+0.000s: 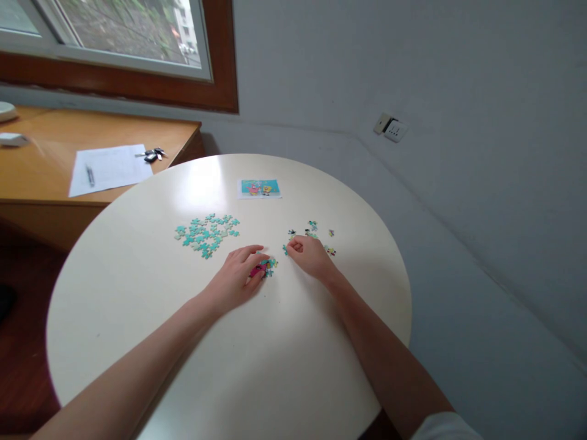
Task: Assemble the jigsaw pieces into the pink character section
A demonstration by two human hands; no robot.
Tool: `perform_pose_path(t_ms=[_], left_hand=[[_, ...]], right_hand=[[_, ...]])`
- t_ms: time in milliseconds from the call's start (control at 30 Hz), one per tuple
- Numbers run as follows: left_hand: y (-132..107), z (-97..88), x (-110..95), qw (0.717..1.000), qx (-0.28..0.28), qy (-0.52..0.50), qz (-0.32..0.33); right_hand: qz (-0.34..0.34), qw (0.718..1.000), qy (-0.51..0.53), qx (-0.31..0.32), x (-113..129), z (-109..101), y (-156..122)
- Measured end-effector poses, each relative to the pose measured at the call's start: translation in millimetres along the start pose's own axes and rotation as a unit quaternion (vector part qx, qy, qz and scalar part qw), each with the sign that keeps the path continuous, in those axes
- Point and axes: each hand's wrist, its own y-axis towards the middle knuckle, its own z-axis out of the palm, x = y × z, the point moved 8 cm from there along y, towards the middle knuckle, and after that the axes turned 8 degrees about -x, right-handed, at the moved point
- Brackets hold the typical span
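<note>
On the round white table (pixel 202 366), my left hand (pixel 241 272) rests with fingers spread over a joined patch of jigsaw puzzle (pixel 270 267), pink and teal, partly hidden under the fingers. My right hand (pixel 308 253), to the right of that patch, pinches a small teal puzzle piece (pixel 285 249) between thumb and fingers. Just beyond the right hand lie several loose pieces (pixel 312 226), some with yellow and dark marks. A larger heap of teal pieces (pixel 206 234) is spread to the far left of my left hand.
A picture card (pixel 260 188) with a pink and a yellow cartoon figure lies at the table's far side. On the wooden desk (pixel 41 165) at left are a paper sheet (pixel 110 165), a pen (pixel 90 176) and keys (pixel 153 154). A wall with a socket (pixel 395 129) stands at right.
</note>
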Motion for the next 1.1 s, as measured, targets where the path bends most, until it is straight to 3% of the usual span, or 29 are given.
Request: perform_pose_path(t_ms=[633, 767, 933, 1033, 1100], left_hand=[[0, 4.7, 0, 1.000, 0.018, 0.002, 0.007], [0, 4.6, 1, 1.000, 0.021, 0.001, 0.005], [0, 5.7, 1, 1.000, 0.027, 0.005, 0.004], [0, 5.7, 1, 1.000, 0.023, 0.007, 0.008], [-1, 6.1, 1, 1.000, 0.024, 0.010, 0.010]], right_hand=[[-0.019, 0.998, -0.067, 0.006, 3, 2, 0], [-0.003, 0.995, -0.081, -0.057, -6, -26, 7], [0.080, 0.971, -0.160, -0.160, -42, -93, 11], [0.128, 0.966, -0.171, -0.146, -64, -109, 9], [0.137, 0.974, -0.155, -0.089, -72, -101, 9]])
